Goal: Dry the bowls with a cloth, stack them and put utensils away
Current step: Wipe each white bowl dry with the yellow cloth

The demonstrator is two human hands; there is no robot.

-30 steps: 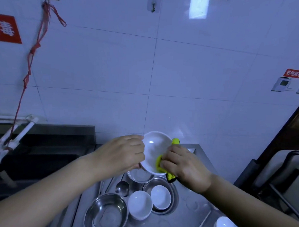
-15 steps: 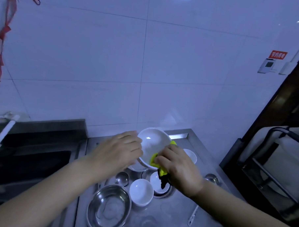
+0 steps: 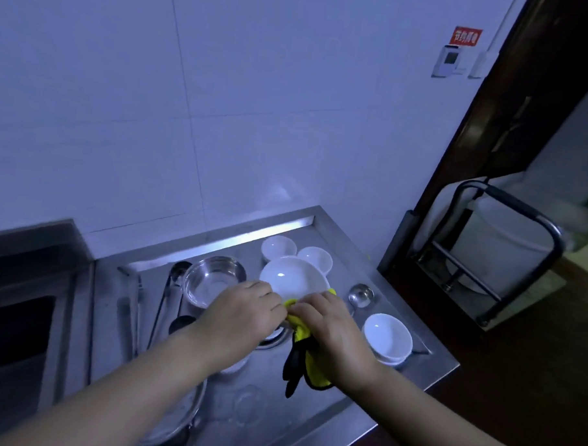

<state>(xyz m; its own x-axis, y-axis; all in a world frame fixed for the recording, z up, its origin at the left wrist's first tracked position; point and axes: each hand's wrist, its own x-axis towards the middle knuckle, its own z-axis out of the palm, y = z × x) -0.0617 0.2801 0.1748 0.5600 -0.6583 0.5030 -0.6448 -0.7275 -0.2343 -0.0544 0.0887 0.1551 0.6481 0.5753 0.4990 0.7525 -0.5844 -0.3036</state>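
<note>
My left hand (image 3: 239, 316) grips the near left rim of a white bowl (image 3: 292, 278), held tilted above the steel counter (image 3: 311, 415). My right hand (image 3: 335, 336) holds a yellow cloth with black trim (image 3: 305, 361) and presses it against the bowl's near rim; the cloth's tail hangs below my palm. Two small white bowls (image 3: 278, 249) (image 3: 314, 257) sit behind the held bowl near the wall. Stacked white bowls (image 3: 387, 338) stand at the right. A metal ladle (image 3: 360, 295) lies right of my hands, and tongs (image 3: 168, 298) lie at the left.
A steel bowl (image 3: 212, 280) sits behind my left hand, and a larger steel basin (image 3: 183, 417) lies under my left forearm. A dark sink (image 3: 11, 338) is at the far left. A metal-framed cart with a white bucket (image 3: 500, 252) stands past the counter's right edge.
The view has swung down and to the right, showing more counter. Both hands have lowered the bowl toward the counter, and my right hand with the cloth has slid to the bowl's near rim.
</note>
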